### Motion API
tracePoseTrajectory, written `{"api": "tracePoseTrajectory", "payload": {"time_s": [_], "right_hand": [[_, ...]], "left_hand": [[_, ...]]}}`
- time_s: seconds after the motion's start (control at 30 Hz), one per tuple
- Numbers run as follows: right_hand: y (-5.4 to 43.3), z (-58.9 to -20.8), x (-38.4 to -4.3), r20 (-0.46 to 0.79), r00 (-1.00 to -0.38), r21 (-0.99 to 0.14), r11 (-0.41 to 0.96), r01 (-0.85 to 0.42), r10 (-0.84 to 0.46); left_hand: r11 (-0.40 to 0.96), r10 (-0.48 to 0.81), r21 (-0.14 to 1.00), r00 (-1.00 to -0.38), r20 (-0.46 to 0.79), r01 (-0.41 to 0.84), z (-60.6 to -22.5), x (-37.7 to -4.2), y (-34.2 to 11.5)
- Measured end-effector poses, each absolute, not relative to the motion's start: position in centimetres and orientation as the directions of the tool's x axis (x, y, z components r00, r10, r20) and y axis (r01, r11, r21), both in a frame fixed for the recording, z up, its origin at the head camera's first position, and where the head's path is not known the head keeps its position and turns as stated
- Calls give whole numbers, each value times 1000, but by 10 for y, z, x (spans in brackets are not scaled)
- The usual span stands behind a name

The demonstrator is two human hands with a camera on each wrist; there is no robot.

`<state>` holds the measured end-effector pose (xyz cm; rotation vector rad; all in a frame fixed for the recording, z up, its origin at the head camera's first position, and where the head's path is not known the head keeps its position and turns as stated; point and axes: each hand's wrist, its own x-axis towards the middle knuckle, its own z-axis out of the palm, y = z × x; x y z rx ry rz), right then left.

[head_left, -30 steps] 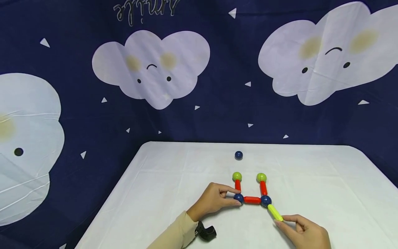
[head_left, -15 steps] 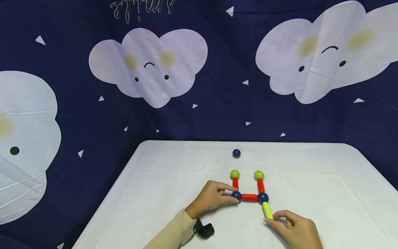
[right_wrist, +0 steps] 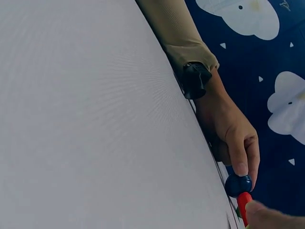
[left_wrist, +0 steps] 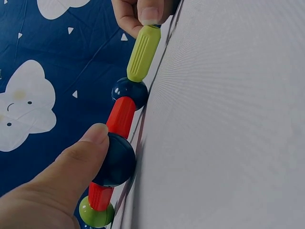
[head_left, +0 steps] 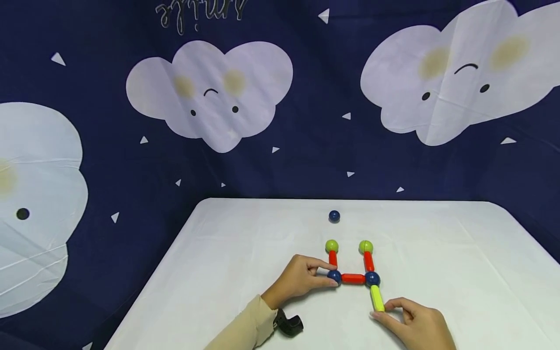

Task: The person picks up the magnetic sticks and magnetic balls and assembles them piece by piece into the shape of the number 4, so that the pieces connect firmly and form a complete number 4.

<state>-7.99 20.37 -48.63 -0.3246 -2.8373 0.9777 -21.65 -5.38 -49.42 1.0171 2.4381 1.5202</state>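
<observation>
On the table lies a joined frame of balls and rods. My left hand (head_left: 302,277) pinches its left blue ball (head_left: 334,277) between thumb and finger. From that ball a red rod (head_left: 353,279) runs to the right blue ball (head_left: 372,278). Two more red rods lead away from the blue balls to a left green ball (head_left: 332,246) and a right green ball (head_left: 366,247). A yellow-green rod (head_left: 377,298) touches the right blue ball and points toward me; my right hand (head_left: 417,323) pinches its near end. The left wrist view shows this yellow-green rod (left_wrist: 144,53) end-on to its ball.
A loose blue ball (head_left: 334,216) sits farther back on the white table (head_left: 245,228). Behind the table's far edge hangs a dark blue cloth (head_left: 315,165) with clouds. A black wrist strap (head_left: 289,324) is on the left wrist.
The right hand has swung the yellow-green rod's near end to the left, so the rod slants less. The left hand keeps its pinch on the left blue ball.
</observation>
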Motion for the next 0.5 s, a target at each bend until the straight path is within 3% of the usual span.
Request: {"api": "tracePoseTrajectory", "payload": {"time_s": [0.23, 0.33, 0.43, 0.5], "right_hand": [[227, -475, -90, -54, -968, -653, 725, 221, 246], [240, -461, -108, 103, -977, -651, 755, 76, 187], [249, -445, -136, 289, -955, -598, 792, -123, 70], [251, -435, -158, 348, -937, -561, 800, -215, -8]], "left_hand": [[283, 587, 842, -777, 228, 460, -499, -214, -50], [288, 581, 831, -776, 244, 477, -498, -216, -51], [291, 576, 822, -776, 257, 489, -496, -217, -54], [289, 578, 821, -773, 260, 492, -496, -218, -55]]}}
